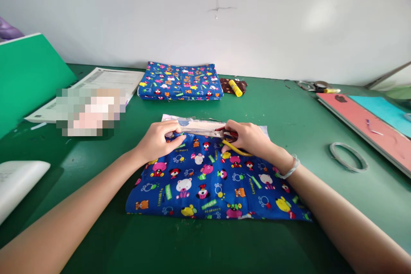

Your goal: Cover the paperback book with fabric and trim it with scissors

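Blue cloth [199,180] printed with cartoon bears, dogs, paw outlines and small words lies on a green table [205,244], centred in front of the person, its near edge running roughly straight across. Along its far edge shows a pale strip [202,125]. The left hand [163,137] is at the far left corner, thumb and fingers pinching the blue cloth where it meets the strip. The right hand [248,135], with a pale band [290,167] at the wrist, is closed around yellow-handled scissors [237,149] at the far right part of the cloth; the blades point left along the strip, and whether they are parted cannot be told. Beyond the hands, near the whitish wall [160,17], sits a folded stack [181,81] of matching fabric, with a yellow tube [236,88] just to its right. A clear ring [348,157] lies to the right, near a pink board [369,124]. Printed papers [109,79] rest at left, partly hidden by a pixelated patch.
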`<state>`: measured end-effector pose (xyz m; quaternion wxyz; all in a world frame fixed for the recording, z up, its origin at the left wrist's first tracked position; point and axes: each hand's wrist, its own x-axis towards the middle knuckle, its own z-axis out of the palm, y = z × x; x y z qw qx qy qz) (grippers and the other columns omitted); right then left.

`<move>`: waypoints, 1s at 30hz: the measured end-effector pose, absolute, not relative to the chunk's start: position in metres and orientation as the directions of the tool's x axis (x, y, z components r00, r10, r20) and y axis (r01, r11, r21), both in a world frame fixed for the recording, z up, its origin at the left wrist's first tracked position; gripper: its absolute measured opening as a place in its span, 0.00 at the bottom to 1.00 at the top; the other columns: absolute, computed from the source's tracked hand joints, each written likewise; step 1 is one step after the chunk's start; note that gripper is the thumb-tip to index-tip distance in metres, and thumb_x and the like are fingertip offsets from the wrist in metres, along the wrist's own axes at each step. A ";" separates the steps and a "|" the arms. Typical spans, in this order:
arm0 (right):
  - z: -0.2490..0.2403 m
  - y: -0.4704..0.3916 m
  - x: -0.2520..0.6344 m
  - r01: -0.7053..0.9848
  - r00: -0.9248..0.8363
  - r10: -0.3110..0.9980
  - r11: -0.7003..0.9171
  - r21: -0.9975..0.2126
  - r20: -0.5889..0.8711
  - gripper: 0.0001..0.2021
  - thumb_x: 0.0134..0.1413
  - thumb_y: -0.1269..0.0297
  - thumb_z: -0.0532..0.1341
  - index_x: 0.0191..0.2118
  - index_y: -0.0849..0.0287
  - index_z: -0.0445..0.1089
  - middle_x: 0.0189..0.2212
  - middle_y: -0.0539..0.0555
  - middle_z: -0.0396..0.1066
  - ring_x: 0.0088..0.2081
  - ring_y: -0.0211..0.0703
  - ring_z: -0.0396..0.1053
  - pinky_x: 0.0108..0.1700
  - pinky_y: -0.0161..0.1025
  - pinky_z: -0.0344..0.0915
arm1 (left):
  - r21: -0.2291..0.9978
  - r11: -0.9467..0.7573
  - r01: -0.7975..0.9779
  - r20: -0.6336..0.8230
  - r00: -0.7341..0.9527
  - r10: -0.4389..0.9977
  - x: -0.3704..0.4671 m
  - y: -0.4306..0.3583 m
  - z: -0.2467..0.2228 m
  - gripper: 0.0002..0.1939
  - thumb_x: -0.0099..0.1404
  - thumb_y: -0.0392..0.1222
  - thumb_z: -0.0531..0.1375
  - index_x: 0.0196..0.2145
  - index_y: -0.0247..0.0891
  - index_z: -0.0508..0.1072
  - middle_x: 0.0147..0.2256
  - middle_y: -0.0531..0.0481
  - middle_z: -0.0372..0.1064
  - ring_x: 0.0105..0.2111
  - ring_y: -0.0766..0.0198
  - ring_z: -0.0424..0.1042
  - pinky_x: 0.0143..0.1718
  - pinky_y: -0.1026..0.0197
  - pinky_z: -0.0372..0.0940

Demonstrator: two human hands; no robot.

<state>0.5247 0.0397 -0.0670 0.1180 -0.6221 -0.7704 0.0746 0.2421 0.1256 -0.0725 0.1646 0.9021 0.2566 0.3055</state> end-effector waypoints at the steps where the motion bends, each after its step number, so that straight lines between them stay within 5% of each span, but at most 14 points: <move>1: -0.067 0.040 0.524 0.942 -0.196 0.977 0.212 -0.260 0.087 0.25 0.44 0.37 0.63 0.39 0.52 0.66 0.28 0.51 0.73 0.29 0.45 0.69 0.26 0.37 0.53 | 0.454 -0.813 0.363 0.467 0.680 0.565 0.242 0.125 -0.072 0.09 0.61 0.41 0.58 0.24 0.38 0.64 0.23 0.56 0.61 0.21 0.70 0.56 0.24 0.64 0.55; 6: -0.068 0.039 0.523 0.940 -0.174 0.981 0.193 -0.283 0.089 0.25 0.43 0.37 0.64 0.37 0.53 0.66 0.25 0.50 0.70 0.27 0.43 0.67 0.26 0.37 0.53 | 0.445 -0.817 0.367 0.471 0.680 0.562 0.243 0.125 -0.072 0.10 0.61 0.41 0.58 0.24 0.38 0.64 0.23 0.56 0.61 0.21 0.70 0.56 0.24 0.65 0.54; 9: -0.065 0.041 0.523 0.912 -0.077 0.991 0.114 -0.394 0.108 0.24 0.43 0.38 0.64 0.37 0.54 0.64 0.24 0.49 0.68 0.25 0.41 0.64 0.26 0.37 0.54 | 0.442 -0.818 0.368 0.472 0.680 0.561 0.243 0.125 -0.073 0.10 0.61 0.41 0.59 0.24 0.38 0.63 0.22 0.56 0.60 0.21 0.70 0.56 0.24 0.65 0.54; 16: -0.056 0.042 0.523 0.739 -0.080 0.993 0.115 -0.663 0.084 0.24 0.43 0.47 0.65 0.41 0.56 0.61 0.39 0.56 0.73 0.36 0.44 0.69 0.36 0.40 0.63 | 0.491 -0.791 0.365 0.477 0.648 0.594 0.242 0.124 -0.070 0.10 0.60 0.41 0.60 0.24 0.38 0.65 0.23 0.56 0.63 0.20 0.71 0.56 0.23 0.66 0.55; 24: -0.057 0.040 0.520 0.731 -0.038 0.999 0.049 -0.681 0.031 0.15 0.47 0.55 0.61 0.39 0.55 0.63 0.29 0.52 0.73 0.31 0.43 0.69 0.33 0.39 0.62 | 0.644 -0.676 0.359 0.392 0.603 0.694 0.233 0.131 -0.062 0.09 0.59 0.46 0.63 0.28 0.38 0.74 0.27 0.53 0.71 0.24 0.68 0.65 0.26 0.66 0.60; 30: -0.051 0.040 0.533 0.714 -0.115 0.991 0.039 -0.699 -0.062 0.15 0.48 0.55 0.61 0.40 0.56 0.62 0.27 0.50 0.71 0.30 0.42 0.66 0.32 0.39 0.62 | 0.640 -0.608 0.470 0.303 0.572 0.762 0.219 0.141 -0.064 0.13 0.57 0.51 0.65 0.29 0.38 0.75 0.28 0.53 0.73 0.26 0.66 0.69 0.26 0.67 0.62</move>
